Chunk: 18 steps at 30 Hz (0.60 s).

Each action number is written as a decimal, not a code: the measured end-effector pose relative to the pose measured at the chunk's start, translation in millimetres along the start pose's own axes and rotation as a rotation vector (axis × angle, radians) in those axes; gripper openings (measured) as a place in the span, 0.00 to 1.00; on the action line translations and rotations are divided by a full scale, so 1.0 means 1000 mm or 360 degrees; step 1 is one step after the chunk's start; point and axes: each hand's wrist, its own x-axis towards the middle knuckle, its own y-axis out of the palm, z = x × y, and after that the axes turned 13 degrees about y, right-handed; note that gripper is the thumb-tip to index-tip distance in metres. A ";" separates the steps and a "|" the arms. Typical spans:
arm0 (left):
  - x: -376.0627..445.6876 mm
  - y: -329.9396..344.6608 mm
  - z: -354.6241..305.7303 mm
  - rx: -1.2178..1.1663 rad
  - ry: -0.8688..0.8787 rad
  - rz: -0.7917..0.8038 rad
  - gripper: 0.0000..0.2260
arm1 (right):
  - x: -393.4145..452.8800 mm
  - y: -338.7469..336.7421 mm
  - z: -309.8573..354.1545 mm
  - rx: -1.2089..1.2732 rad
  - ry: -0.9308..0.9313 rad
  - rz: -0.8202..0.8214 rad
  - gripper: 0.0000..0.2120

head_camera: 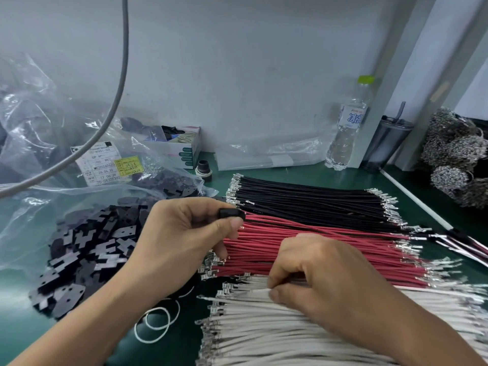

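Three rows of cut wires with metal terminals lie on the green bench: black wires [311, 202] farthest, red wires [303, 241] in the middle, white wires [264, 331] nearest me. My left hand [182, 233] pinches a small black connector housing [231, 213] between thumb and forefinger, just above the left ends of the red wires. My right hand [322, 273] rests on the white row and pinches one white wire [237, 299] near its terminal end.
A pile of black plastic parts [87, 249] spills from a clear bag [39, 143] at left. White rubber bands [155, 326] lie near the front. A small box [182, 146], a water bottle [348, 128], a dark tumbler [385, 141] and grey metallic bundles [454, 154] stand behind.
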 end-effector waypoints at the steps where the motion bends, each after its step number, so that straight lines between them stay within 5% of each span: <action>1: 0.000 0.000 -0.001 -0.0009 -0.0003 0.0004 0.04 | 0.000 0.000 0.000 0.0056 0.0009 -0.0005 0.05; 8: 0.000 -0.002 0.003 -0.0047 -0.0027 0.0022 0.05 | 0.000 0.003 -0.008 0.0381 0.0038 -0.0188 0.03; 12: 0.001 -0.001 0.001 -0.0126 -0.0026 0.0030 0.06 | -0.001 0.003 -0.004 0.0496 -0.0021 -0.0518 0.04; 18: 0.000 0.002 -0.004 -0.0185 0.0020 0.0081 0.07 | -0.001 0.002 0.005 0.0325 -0.0081 -0.0829 0.08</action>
